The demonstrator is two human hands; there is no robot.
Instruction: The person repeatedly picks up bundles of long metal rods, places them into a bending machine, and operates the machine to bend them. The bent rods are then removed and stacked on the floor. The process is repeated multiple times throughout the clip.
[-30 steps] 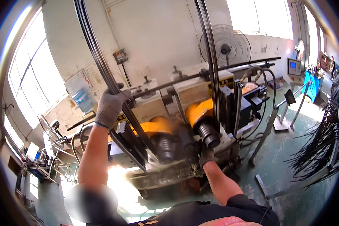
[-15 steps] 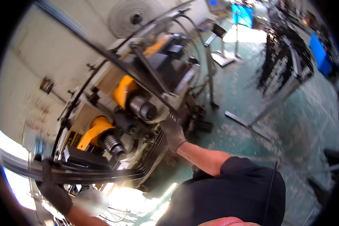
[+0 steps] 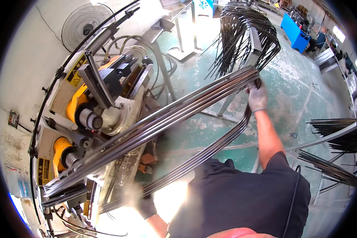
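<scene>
A bundle of several dark metal rods [image 3: 178, 105], bent into a narrow U, slants across the view with its bend at the upper right. My right hand [image 3: 258, 97], in a light grey glove, is closed around the bundle just at the bend. In a dark glove, my left hand [image 3: 146, 205] is beside the bundle's lower leg near the bottom; glare and blur hide its fingers. The free ends of the upper leg pass over a bending machine [image 3: 123, 111] with yellow parts [image 3: 73, 106] and ribbed cylinders [image 3: 90, 119].
Ahead, a stand [image 3: 254, 39] carries a heap of similar bent rods [image 3: 230, 35]. More rods [image 3: 329, 166] lie at the right by a curved rail [image 3: 325, 139]. A wall fan [image 3: 87, 27] is behind the machine. Far off, a person [image 3: 318, 39] is near a blue machine [image 3: 295, 31].
The bundle has come away from the machine's front and swung up to the right with my right hand. My left hand has moved right, toward my body. My view has turned rightward.
</scene>
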